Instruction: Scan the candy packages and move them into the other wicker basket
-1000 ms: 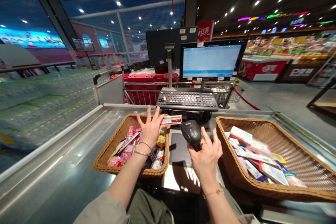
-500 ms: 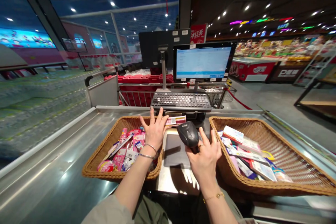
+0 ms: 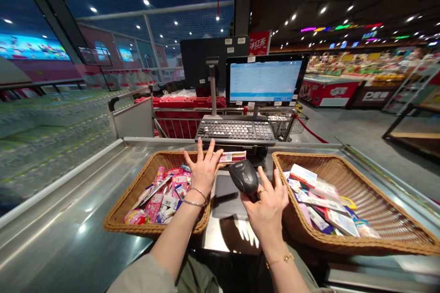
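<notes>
My left hand (image 3: 205,171) is over the right side of the left wicker basket (image 3: 115,219), fingers fanned out. A slim pink-and-white pack with a barcode (image 3: 234,157) sticks out to the right from under its thumb side; the hand hides the pack's other end. My right hand (image 3: 266,206) grips a black handheld barcode scanner (image 3: 243,177), its head tilted up and left toward the pack. Several small pink, white and blue packs (image 3: 165,199) lie in the left basket. White, red and blue boxes (image 3: 338,222) fill part of the right wicker basket (image 3: 395,210).
Behind the baskets stand a keyboard (image 3: 237,130) and a lit monitor (image 3: 264,80). Between the baskets lies a grey flat plate (image 3: 227,206) on the metal counter (image 3: 68,238). Metal rails and red crates (image 3: 178,103) are beyond the counter.
The scanner and my right hand have shifted slightly left in view. The pack's visible end sits a little farther right of my left thumb. Both grips stay the same.
</notes>
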Demonstrator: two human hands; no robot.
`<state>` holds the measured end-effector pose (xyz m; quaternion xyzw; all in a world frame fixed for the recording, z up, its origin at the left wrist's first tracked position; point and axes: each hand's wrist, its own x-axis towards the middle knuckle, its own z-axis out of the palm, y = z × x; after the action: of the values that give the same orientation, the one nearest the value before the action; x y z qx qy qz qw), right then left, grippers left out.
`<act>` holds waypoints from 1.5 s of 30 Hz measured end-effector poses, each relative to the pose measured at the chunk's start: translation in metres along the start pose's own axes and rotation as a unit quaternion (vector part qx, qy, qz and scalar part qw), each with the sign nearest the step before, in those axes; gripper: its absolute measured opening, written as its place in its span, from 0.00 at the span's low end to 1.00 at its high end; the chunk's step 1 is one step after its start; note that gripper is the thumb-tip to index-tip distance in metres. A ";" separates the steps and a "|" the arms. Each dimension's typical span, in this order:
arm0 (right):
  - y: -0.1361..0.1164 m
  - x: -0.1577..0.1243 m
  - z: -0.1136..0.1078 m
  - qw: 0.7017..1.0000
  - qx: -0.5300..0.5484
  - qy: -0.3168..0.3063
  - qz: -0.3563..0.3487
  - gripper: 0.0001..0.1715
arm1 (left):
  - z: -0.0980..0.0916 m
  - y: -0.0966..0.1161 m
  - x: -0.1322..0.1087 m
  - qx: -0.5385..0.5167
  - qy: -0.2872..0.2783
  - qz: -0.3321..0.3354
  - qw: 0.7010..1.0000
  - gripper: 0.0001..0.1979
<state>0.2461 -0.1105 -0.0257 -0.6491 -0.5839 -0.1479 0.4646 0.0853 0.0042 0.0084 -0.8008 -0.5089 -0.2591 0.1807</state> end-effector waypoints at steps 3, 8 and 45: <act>0.001 -0.001 0.001 1.000 0.002 -0.007 -0.003 0.11 | -0.001 0.001 0.000 -0.003 -0.004 -0.004 1.000 0.22; 0.001 -0.001 0.001 1.000 -0.002 -0.013 -0.010 0.12 | -0.002 0.001 -0.001 -0.005 -0.001 -0.004 1.000 0.22; 0.003 -0.002 -0.004 0.997 -0.071 0.034 -0.001 0.18 | -0.008 0.010 0.002 0.001 0.027 -0.009 1.000 0.22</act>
<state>0.2500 -0.1141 -0.0266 -0.6743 -0.5568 -0.2115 0.4366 0.0933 -0.0028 0.0158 -0.7887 -0.5112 -0.2817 0.1932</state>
